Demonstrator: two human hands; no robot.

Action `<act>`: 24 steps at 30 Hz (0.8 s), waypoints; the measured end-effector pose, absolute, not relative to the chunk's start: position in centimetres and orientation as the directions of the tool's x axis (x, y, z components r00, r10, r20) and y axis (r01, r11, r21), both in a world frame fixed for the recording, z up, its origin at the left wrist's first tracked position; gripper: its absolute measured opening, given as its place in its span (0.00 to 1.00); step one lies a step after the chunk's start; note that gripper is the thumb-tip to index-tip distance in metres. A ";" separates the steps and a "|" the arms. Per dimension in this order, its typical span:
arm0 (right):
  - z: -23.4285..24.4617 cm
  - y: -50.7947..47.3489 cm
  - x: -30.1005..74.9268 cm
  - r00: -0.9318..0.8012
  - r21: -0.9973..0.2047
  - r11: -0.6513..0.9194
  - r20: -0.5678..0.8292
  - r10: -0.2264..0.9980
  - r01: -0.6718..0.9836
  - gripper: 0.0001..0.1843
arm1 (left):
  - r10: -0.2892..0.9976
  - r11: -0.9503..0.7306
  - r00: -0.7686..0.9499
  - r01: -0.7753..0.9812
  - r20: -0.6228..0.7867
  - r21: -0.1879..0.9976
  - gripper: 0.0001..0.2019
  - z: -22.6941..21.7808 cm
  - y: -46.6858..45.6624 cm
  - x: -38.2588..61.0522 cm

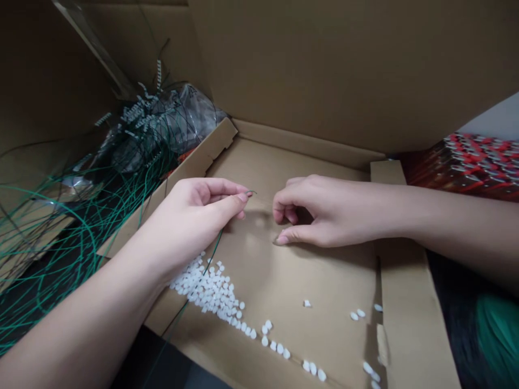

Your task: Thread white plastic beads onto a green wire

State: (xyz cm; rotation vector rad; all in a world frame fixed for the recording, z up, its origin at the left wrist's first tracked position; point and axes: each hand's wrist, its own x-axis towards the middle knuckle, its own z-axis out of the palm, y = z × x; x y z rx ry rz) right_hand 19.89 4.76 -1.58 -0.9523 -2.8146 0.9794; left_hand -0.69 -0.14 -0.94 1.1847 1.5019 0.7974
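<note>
My left hand (194, 216) pinches a thin green wire (217, 243) between thumb and fingertips, its tip sticking out past the thumb and its length running down across the tray. My right hand (312, 210) hovers just to the right, fingers curled and apart, holding nothing I can see. Below both hands, a loose heap of small white beads (206, 286) lies on a flattened cardboard tray (259, 173). A trail of them runs toward the lower right. A few more beads (357, 314) lie scattered near the tray's right side.
A tangle of green wires (81, 216) spreads at the left, with white-beaded strands (141, 116) on a clear plastic bag (182, 116). A cardboard wall (344, 70) rises behind the tray. Red-and-white packaged goods (482, 167) sit at the right, above green fabric (498, 335).
</note>
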 end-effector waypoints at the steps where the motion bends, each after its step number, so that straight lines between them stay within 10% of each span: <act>1: -1.6 4.8 19.9 -0.823 -0.569 0.627 -0.176 0.540 0.533 0.14 | 0.951 0.299 -0.002 0.274 -0.311 0.914 0.08 -1.0 -0.2 -0.7; 7: -1.7 5.2 19.6 -0.830 -0.610 0.605 -0.170 0.531 0.513 0.14 | 0.957 0.272 0.024 0.276 -0.289 0.922 0.08 -1.2 -0.1 -0.7; 15: -2.4 5.3 19.1 -0.577 -0.913 -0.120 -0.344 0.740 0.391 0.20 | 0.968 0.216 0.064 0.292 -0.245 0.932 0.08 -0.9 -0.4 -0.6; 24: -3.0 4.9 18.5 -0.628 -0.938 -0.330 -0.323 0.708 0.110 0.21 | 0.978 0.184 0.035 0.324 -0.206 0.928 0.04 -0.1 -0.6 0.6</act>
